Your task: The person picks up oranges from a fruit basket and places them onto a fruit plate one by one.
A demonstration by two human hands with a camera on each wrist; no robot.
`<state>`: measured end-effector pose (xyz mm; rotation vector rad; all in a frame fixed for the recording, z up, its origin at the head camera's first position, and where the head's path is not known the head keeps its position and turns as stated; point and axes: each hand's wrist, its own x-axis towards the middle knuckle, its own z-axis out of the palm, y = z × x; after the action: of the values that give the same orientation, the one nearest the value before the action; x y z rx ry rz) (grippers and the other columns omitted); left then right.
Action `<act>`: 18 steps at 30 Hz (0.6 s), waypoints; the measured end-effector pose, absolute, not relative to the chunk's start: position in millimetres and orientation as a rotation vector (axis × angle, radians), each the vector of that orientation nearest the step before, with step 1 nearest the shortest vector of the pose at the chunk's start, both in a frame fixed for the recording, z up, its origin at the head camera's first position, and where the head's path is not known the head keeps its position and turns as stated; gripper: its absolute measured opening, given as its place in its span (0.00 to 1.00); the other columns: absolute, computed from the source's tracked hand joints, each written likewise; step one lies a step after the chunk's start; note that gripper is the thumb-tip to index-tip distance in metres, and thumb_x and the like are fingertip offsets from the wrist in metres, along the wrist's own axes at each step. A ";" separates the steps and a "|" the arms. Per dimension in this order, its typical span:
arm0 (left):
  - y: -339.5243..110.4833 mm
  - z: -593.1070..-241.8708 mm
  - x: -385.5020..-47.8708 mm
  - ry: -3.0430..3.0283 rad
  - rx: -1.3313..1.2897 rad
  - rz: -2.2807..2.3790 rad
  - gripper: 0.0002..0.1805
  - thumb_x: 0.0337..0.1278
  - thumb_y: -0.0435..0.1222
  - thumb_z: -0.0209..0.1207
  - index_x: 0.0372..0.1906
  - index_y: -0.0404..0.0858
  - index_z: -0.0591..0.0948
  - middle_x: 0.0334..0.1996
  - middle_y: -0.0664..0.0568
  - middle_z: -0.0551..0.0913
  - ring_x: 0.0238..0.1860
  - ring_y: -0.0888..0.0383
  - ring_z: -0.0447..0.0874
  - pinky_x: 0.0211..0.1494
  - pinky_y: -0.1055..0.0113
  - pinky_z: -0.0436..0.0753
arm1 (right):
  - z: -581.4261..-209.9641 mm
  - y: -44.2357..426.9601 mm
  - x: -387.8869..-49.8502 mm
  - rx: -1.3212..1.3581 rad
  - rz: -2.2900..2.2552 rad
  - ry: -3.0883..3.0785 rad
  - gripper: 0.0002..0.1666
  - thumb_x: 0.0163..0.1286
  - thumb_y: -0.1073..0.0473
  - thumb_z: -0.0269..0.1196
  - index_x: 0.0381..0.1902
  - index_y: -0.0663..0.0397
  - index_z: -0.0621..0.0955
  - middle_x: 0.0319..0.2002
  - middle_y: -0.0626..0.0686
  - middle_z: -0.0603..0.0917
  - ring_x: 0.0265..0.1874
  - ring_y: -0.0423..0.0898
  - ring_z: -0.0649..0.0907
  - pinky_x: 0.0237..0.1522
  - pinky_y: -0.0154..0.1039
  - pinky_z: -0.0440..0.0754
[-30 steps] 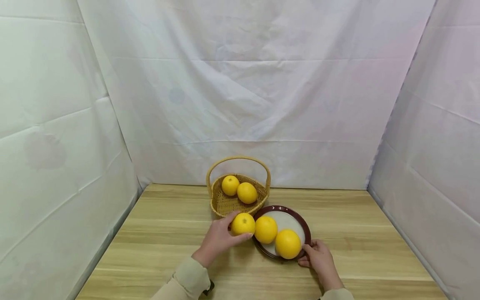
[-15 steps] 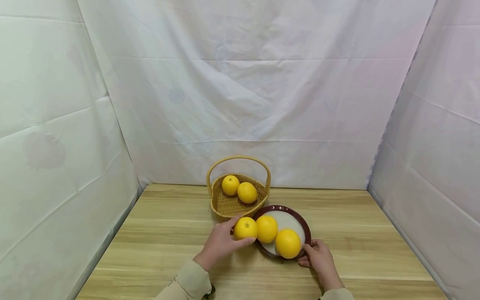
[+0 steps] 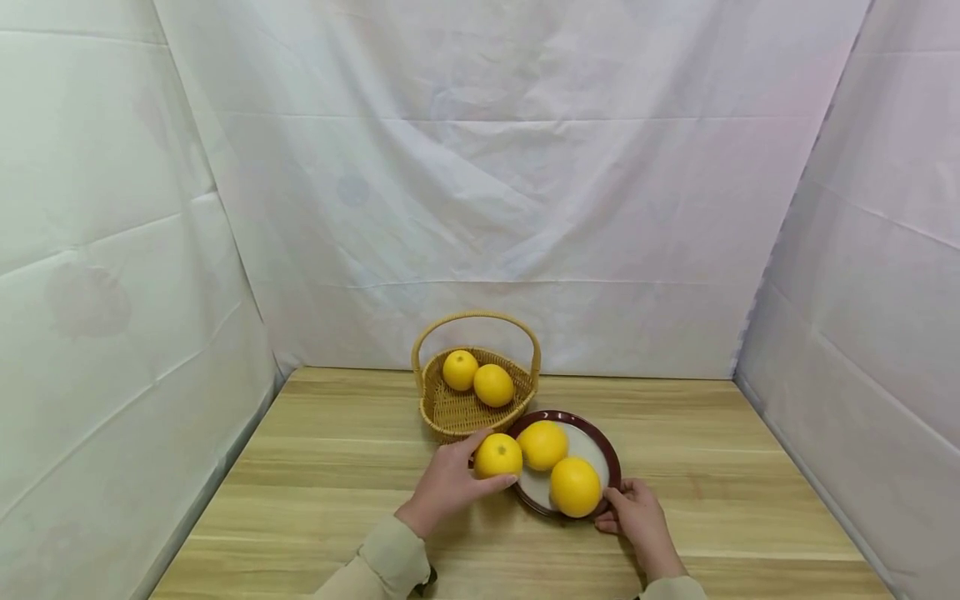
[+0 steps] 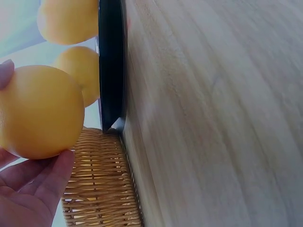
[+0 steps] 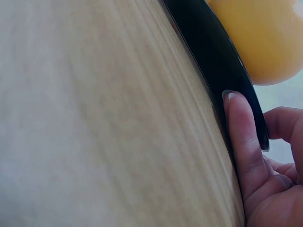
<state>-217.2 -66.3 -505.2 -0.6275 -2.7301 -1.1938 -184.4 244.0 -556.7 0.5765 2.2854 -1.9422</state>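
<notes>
The left hand (image 3: 447, 485) grips an orange (image 3: 498, 457) between thumb and fingers at the left rim of a dark-rimmed plate (image 3: 611, 457). In the left wrist view this orange (image 4: 41, 112) is held beside the plate's dark side (image 4: 111, 66). Two more oranges lie on the plate, one at the left (image 3: 543, 445) and one nearer the front (image 3: 575, 487). The right hand (image 3: 642, 525) pinches the plate's front right rim; the right wrist view has its fingers (image 5: 242, 123) on both sides of the dark rim (image 5: 213, 56).
Behind the left hand stands a wicker basket (image 3: 450, 417) with an upright handle, holding two oranges (image 3: 461, 370). It is close to the plate's back left edge. White cloth (image 3: 487, 200) hangs behind and at both sides of the wooden table (image 3: 337, 467).
The left hand has moved right with its orange, towards the plate. The left orange on the plate has rolled right and back. The right hand has stayed at the rim.
</notes>
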 end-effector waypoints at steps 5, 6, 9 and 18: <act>-61.3 -505.2 -218.8 -2.711 -0.658 -1.199 0.47 0.49 0.66 0.67 0.69 0.41 0.75 0.63 0.49 0.82 0.60 0.55 0.83 0.63 0.55 0.81 | -557.7 243.6 -185.2 0.576 -1.948 2.293 0.18 0.77 0.61 0.55 0.55 0.69 0.66 0.30 0.58 0.84 0.23 0.48 0.86 0.30 0.43 0.88; -60.1 -505.1 -219.0 -2.707 -0.661 -1.206 0.47 0.49 0.66 0.67 0.69 0.41 0.75 0.62 0.49 0.83 0.60 0.56 0.83 0.63 0.55 0.81 | -557.5 243.5 -185.3 0.574 -1.949 2.295 0.18 0.76 0.61 0.55 0.54 0.69 0.66 0.30 0.58 0.84 0.23 0.48 0.86 0.30 0.43 0.88; -56.4 -505.4 -220.0 -2.712 -0.662 -1.225 0.46 0.49 0.65 0.68 0.68 0.42 0.76 0.60 0.51 0.84 0.57 0.59 0.84 0.62 0.56 0.82 | -557.2 243.2 -185.5 0.575 -1.947 2.299 0.17 0.76 0.62 0.55 0.53 0.69 0.66 0.30 0.58 0.84 0.22 0.48 0.86 0.29 0.43 0.88; -47.8 -512.2 -223.4 -2.724 -0.649 -1.248 0.46 0.49 0.65 0.69 0.69 0.42 0.75 0.60 0.52 0.84 0.57 0.60 0.82 0.63 0.56 0.81 | -557.3 243.3 -185.5 0.576 -1.953 2.289 0.17 0.76 0.61 0.55 0.54 0.69 0.67 0.30 0.58 0.84 0.22 0.48 0.86 0.29 0.43 0.88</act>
<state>-223.4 -47.8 -512.2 -0.6487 -2.7243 -1.2481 -185.5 243.3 -557.3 0.5761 2.2891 -1.9530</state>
